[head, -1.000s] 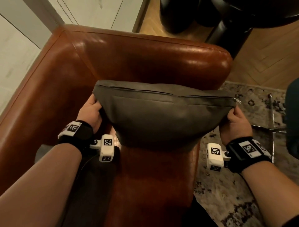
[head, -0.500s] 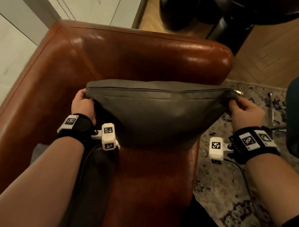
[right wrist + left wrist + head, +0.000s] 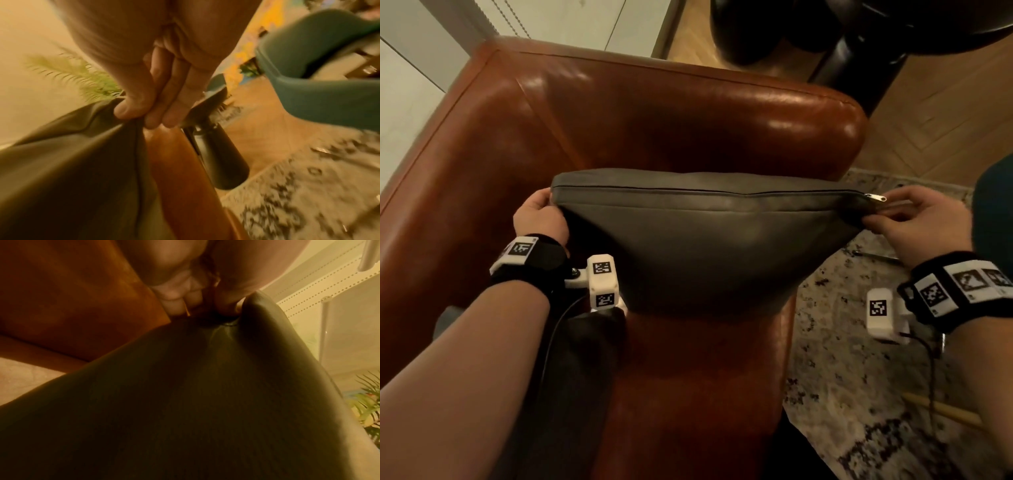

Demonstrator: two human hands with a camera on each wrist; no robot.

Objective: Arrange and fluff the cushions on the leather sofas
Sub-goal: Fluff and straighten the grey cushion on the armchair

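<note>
A dark grey leather cushion (image 3: 702,240) hangs above the seat of a brown leather sofa (image 3: 688,113), its zipped edge up and stretched flat. My left hand (image 3: 541,216) grips the cushion's top left corner; in the left wrist view my fingers (image 3: 180,293) curl into that corner of the cushion (image 3: 185,402). My right hand (image 3: 914,219) pinches the top right corner beside the zip pull (image 3: 875,197); the right wrist view shows thumb and fingertips (image 3: 131,108) closed on the grey cushion (image 3: 72,162). The cushion's lower edge hides part of the seat.
A second dark cushion (image 3: 582,370) lies on the seat under my left forearm. Right of the sofa arm is a patterned rug (image 3: 859,394) on herringbone wood floor. A black table base (image 3: 856,58) stands behind the sofa, a teal chair (image 3: 318,73) to the right.
Both hands have pulled further apart and slightly up, stretching the cushion's top edge straight and taut; the cushion sits higher against the sofa back than a second ago.
</note>
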